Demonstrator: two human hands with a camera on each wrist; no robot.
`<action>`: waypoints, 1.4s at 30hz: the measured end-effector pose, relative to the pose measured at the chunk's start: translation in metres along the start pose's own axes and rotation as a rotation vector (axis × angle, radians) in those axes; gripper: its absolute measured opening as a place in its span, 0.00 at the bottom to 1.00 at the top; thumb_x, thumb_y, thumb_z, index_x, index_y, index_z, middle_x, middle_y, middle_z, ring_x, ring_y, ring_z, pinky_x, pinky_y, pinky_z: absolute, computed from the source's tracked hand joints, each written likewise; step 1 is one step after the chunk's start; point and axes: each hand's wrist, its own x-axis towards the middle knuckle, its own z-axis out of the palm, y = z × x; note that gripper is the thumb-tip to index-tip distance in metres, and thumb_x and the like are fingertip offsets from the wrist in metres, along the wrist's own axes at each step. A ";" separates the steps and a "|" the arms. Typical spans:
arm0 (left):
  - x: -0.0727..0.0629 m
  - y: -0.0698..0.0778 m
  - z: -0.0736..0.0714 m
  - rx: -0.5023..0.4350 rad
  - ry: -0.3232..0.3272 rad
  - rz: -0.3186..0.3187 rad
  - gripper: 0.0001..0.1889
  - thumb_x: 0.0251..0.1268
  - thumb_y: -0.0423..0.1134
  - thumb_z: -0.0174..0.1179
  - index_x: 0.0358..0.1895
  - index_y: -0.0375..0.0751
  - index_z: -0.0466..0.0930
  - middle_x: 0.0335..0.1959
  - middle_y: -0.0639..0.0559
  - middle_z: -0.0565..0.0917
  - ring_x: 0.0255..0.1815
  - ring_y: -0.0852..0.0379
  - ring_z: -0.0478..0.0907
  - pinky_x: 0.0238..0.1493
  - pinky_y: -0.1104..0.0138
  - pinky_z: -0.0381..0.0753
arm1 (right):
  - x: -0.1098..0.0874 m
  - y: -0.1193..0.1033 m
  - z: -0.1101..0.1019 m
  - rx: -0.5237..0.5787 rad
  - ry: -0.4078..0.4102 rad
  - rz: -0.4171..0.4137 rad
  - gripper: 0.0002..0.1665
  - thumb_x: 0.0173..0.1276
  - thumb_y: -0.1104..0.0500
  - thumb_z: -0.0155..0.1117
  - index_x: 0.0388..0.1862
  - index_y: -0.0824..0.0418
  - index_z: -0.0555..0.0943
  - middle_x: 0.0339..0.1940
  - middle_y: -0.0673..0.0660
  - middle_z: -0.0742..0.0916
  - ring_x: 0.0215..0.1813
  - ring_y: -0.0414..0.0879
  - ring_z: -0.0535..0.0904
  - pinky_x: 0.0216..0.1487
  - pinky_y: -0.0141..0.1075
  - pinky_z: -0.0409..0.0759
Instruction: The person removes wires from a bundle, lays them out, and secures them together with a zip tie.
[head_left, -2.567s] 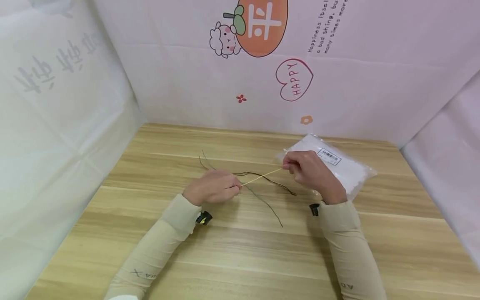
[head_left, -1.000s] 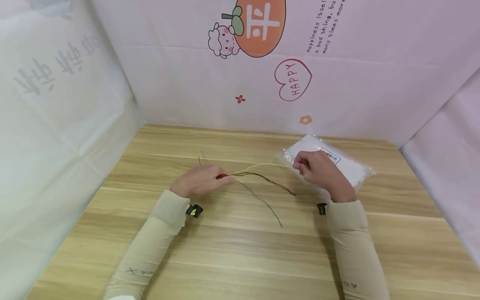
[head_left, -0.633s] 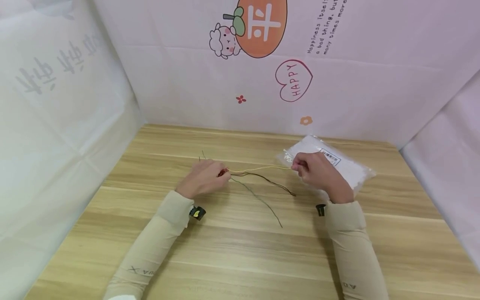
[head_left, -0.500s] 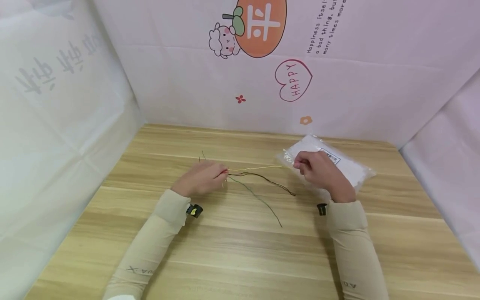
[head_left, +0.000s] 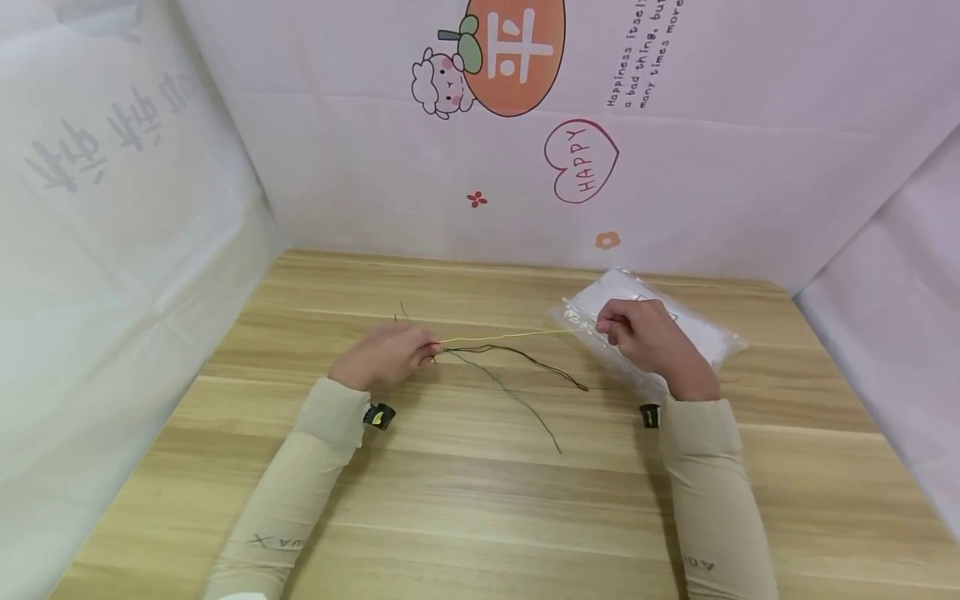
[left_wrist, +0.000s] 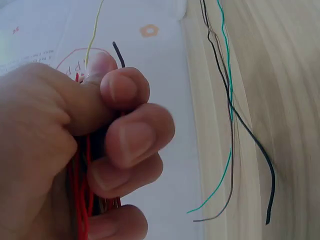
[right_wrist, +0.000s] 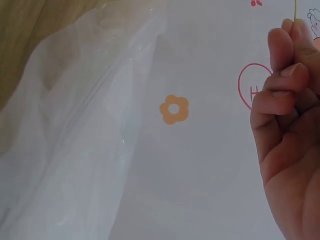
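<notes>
At the far left a pale sheet hangs beside the wood-grain counter. From there a beige sleeve leads, past a small black wrist mount, to the left hand, which curls closed round a bundle of red wires, thumb pressed near the index fingertip; a short black end pokes out by that finger. Behind this hand, two thin wire ends lie on the counter. To its right, loose wires spread over the wood — a green wire reaching toward the near edge, a brown wire and a black wire that crosses both. Above them the yellow wire runs almost straight from the left hand to the right hand. Behind stands a white sheet printed with an orange fruit, a heart reading HAPPY and small flowers. The right hand pinches the yellow wire between thumb and fingertips, its other fingers bent, in front of a clear plastic bag with white contents — whether it touches the bag I cannot tell.
</notes>
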 end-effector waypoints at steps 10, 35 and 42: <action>-0.003 -0.015 -0.003 0.043 -0.029 -0.065 0.18 0.82 0.40 0.57 0.25 0.50 0.70 0.22 0.57 0.69 0.27 0.58 0.67 0.36 0.62 0.69 | 0.001 -0.002 -0.002 0.010 -0.121 0.039 0.14 0.76 0.69 0.63 0.30 0.57 0.85 0.18 0.46 0.80 0.25 0.38 0.72 0.39 0.37 0.75; -0.010 -0.014 -0.012 -0.185 0.008 -0.129 0.26 0.74 0.61 0.63 0.25 0.49 0.66 0.20 0.59 0.64 0.22 0.61 0.60 0.29 0.66 0.61 | 0.011 -0.028 0.038 0.053 -0.333 0.116 0.12 0.73 0.62 0.62 0.30 0.58 0.88 0.20 0.45 0.82 0.24 0.38 0.73 0.32 0.34 0.74; 0.000 0.000 -0.002 -0.115 0.030 -0.037 0.21 0.79 0.44 0.56 0.23 0.51 0.63 0.19 0.59 0.61 0.21 0.63 0.59 0.29 0.67 0.60 | 0.011 -0.040 0.036 0.026 -0.295 0.094 0.10 0.74 0.58 0.68 0.31 0.57 0.88 0.20 0.45 0.84 0.25 0.38 0.75 0.32 0.35 0.75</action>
